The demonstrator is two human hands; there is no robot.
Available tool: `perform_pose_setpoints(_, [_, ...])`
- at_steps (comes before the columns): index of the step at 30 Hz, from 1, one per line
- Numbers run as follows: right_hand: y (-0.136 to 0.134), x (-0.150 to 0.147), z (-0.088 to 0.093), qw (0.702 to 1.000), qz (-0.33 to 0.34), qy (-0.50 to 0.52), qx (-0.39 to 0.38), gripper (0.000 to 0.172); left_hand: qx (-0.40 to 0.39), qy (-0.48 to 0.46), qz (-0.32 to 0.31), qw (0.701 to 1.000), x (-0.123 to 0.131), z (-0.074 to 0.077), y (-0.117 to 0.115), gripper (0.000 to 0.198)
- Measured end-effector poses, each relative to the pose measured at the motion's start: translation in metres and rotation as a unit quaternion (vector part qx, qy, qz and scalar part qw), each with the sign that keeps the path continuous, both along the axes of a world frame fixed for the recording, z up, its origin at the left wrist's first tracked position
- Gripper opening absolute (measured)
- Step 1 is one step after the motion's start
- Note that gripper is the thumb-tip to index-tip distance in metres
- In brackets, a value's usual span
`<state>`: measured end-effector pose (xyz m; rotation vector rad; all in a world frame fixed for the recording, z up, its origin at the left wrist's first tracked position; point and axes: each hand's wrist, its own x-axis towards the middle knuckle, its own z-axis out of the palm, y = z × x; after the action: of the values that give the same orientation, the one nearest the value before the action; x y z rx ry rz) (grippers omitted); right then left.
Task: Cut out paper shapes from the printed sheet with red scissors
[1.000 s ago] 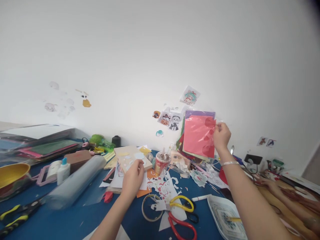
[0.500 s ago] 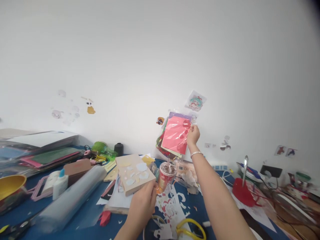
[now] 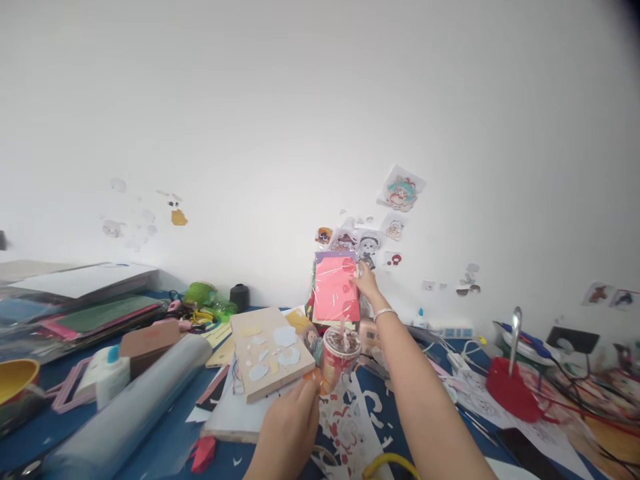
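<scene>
My right hand (image 3: 367,282) reaches out towards the wall. It grips the right edge of a clear packet of coloured paper (image 3: 336,290), pink sheet in front. The packet is upright, close to the wall, its lower edge behind a lidded drink cup (image 3: 340,353) with a straw. My left hand (image 3: 290,430) is closed, fingers pressed together by the near right corner of a beige board (image 3: 270,357) with pale paint patches. A small orange thing (image 3: 312,377) shows at its fingertips; whether they pinch it or the board's corner is hidden.
A rolled clear sheet (image 3: 145,400), a glue bottle (image 3: 113,380) and a yellow bowl (image 3: 19,380) lie left. Cut paper scraps (image 3: 345,423) spread before the cup. To the right are a red object with a metal loop (image 3: 515,387), a phone (image 3: 527,453) and cables.
My right hand has lowered the paper packet and moved it slightly left, uncovering pictures on the wall. My left hand has shifted slightly down and right. The view has turned slightly.
</scene>
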<state>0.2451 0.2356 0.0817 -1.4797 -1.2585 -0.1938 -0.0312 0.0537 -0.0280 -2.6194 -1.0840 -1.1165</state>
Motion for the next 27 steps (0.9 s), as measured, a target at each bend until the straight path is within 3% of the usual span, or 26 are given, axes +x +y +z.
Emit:
perform_pose_setpoints(5, [-0.037, 0.0, 0.024, 0.998, -0.054, 0.005, 0.034, 0.052, -0.026, 0.037, 0.008, 0.999, 0.001, 0.0, 0.001, 0.022])
perform_pose_setpoints(8, [-0.083, -0.006, 0.046, 0.996, -0.072, 0.021, 0.057, 0.048, -0.055, 0.065, 0.011, 0.996, 0.003, 0.002, -0.001, 0.024])
perform_pose_setpoints(11, [-0.149, -0.025, 0.052, 0.999, -0.024, -0.012, 0.04, 0.035, -0.093, 0.097, 0.003, 0.991, 0.003, 0.009, -0.005, 0.026])
perform_pose_setpoints(13, [-0.199, -0.045, 0.038, 0.998, 0.043, -0.05, -0.016, 0.022, -0.117, 0.116, -0.018, 0.986, 0.002, 0.015, -0.008, 0.027])
perform_pose_setpoints(15, [-0.245, -0.065, 0.011, 0.985, 0.098, -0.087, -0.112, 0.017, -0.138, 0.142, -0.068, 0.978, 0.001, 0.019, -0.011, 0.024])
perform_pose_setpoints(17, [-0.279, -0.082, -0.024, 0.919, 0.122, -0.201, -0.316, 0.021, -0.162, 0.185, -0.136, 0.96, 0.001, 0.021, -0.014, 0.022])
perform_pose_setpoints(19, [-0.299, -0.093, -0.059, 0.845, 0.137, -0.278, -0.436, 0.035, -0.182, 0.236, -0.181, 0.937, 0.003, 0.02, -0.019, 0.033])
perform_pose_setpoints(21, [-0.306, -0.098, -0.085, 0.816, 0.148, -0.315, -0.461, 0.058, -0.193, 0.279, -0.186, 0.922, 0.007, 0.018, -0.025, 0.039])
perform_pose_setpoints(24, [-0.304, -0.097, -0.104, 0.816, 0.134, -0.322, -0.461, 0.077, -0.191, 0.303, -0.174, 0.917, 0.012, 0.014, -0.029, 0.025])
perform_pose_setpoints(27, [-0.303, -0.093, -0.109, 0.833, 0.158, -0.313, -0.427, 0.072, -0.196, 0.28, -0.174, 0.923, 0.013, 0.012, -0.03, 0.011])
